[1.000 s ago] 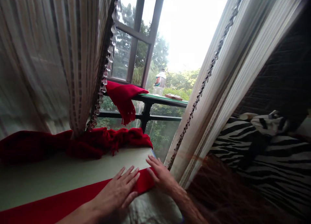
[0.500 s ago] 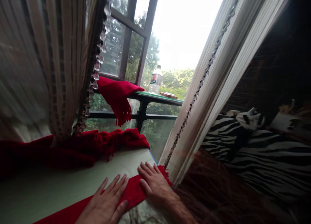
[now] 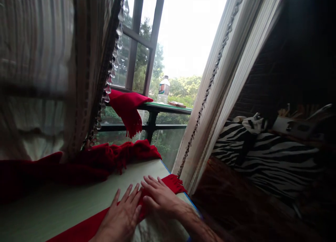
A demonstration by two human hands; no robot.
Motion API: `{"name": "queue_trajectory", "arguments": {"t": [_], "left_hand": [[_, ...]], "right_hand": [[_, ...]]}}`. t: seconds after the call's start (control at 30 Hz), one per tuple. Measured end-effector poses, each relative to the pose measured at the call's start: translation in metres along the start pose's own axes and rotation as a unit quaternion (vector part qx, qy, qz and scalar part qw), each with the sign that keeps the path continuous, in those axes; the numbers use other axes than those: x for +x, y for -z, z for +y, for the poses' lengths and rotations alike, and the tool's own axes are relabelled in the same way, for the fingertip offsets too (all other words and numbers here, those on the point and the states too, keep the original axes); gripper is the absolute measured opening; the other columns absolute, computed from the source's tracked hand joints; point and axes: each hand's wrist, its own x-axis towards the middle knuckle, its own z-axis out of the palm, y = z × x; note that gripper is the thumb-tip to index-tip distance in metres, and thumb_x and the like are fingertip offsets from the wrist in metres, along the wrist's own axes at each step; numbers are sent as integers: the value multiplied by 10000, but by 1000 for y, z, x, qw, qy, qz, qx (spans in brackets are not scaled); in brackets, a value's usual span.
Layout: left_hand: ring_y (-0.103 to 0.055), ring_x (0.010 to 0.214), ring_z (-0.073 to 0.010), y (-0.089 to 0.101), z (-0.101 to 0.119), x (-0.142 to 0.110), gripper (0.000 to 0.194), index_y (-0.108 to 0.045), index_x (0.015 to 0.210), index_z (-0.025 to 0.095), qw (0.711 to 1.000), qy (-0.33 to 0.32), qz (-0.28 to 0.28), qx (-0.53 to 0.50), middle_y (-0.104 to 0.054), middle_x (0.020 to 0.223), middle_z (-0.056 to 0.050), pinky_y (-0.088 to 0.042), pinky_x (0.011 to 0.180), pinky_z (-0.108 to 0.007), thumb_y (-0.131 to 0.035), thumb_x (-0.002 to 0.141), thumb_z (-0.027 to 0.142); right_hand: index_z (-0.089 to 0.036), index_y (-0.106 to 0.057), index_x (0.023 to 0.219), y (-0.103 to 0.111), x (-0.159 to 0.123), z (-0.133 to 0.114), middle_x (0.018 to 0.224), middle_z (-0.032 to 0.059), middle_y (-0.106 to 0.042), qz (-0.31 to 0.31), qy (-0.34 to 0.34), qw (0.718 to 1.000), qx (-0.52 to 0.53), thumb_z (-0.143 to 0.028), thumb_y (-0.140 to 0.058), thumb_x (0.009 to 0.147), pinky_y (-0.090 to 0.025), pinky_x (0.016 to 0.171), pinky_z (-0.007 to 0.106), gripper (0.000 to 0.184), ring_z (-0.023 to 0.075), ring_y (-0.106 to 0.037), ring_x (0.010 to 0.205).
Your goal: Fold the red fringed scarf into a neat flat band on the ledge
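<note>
A folded red scarf (image 3: 81,228) stretches in a long strip across the pale table (image 3: 141,168), its fringed end at the table's right edge. My left hand (image 3: 122,210) lies flat on the strip, fingers spread. Just right of it, my right hand (image 3: 159,196) presses flat on the same scarf, fingers outstretched, close to the fringe. Neither hand grips anything. A bunched red scarf (image 3: 94,161) with tangled fringe lies along the table's far side.
Another red scarf (image 3: 128,107) drapes over the window ledge (image 3: 173,109), where a plastic bottle (image 3: 164,89) and a small flat brown object (image 3: 177,104) sit. Sheer beaded curtains (image 3: 210,95) hang on both sides. Zebra-striped fabric (image 3: 273,161) covers something at right.
My right hand has slid left along the scarf, closer to my left hand, uncovering more of the fringed end. The camera view has shifted slightly.
</note>
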Motion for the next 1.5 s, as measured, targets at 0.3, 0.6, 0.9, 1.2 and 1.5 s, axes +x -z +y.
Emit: {"name": "queue_trajectory", "arguments": {"t": [0.3, 0.6, 0.9, 1.2, 1.5], "left_hand": [[-144, 1546, -356, 33, 11, -16, 708, -312, 1591, 151, 997, 55, -51, 16, -172, 1646, -95, -117, 1229, -664, -366, 991, 524], [-115, 1540, -400, 27, 5, -13, 951, -295, 1588, 112, 997, 39, -70, 13, -130, 1641, -151, -84, 1214, -691, -384, 898, 761], [-175, 1531, -441, -3, -15, -9, 1134, -274, 1570, 36, 1000, 19, -5, -9, -168, 1632, -204, -88, 1201, -721, -315, 838, 900], [-208, 1520, -434, 15, -3, -15, 980, -367, 1563, 85, 1000, 25, -6, 5, -231, 1626, -200, -146, 1202, -705, -382, 900, 808], [-186, 1538, -397, 37, -22, -68, 675, -379, 1558, 332, 998, 51, -10, -36, -269, 1650, -80, -117, 1205, -709, -384, 991, 699]], "right_hand": [[-246, -334, 1579, 10, -2, 50, 1679, 132, -265, 12, -82, 996, -16, -487, -291, 1062, -107, 1249, 648, 572, 323, -179, 1565], [-300, -221, 1607, -15, 14, -23, 1696, 53, -238, 30, -9, 999, -6, -556, -382, 1033, -166, 1275, 546, 649, 251, -200, 1567], [-235, -329, 1579, -2, -5, 41, 1680, 101, -288, 47, -114, 992, -12, -491, -326, 1058, -108, 1277, 559, 580, 279, -209, 1563], [-242, -276, 1598, 14, -20, 57, 1705, 107, -213, 66, -162, 984, -19, -462, -311, 1065, -95, 1272, 587, 577, 289, -140, 1577], [-353, -362, 1561, -19, -3, 30, 1689, 30, -267, 44, -79, 996, -14, -553, -396, 1010, -138, 1272, 513, 587, 262, -181, 1569]]}}
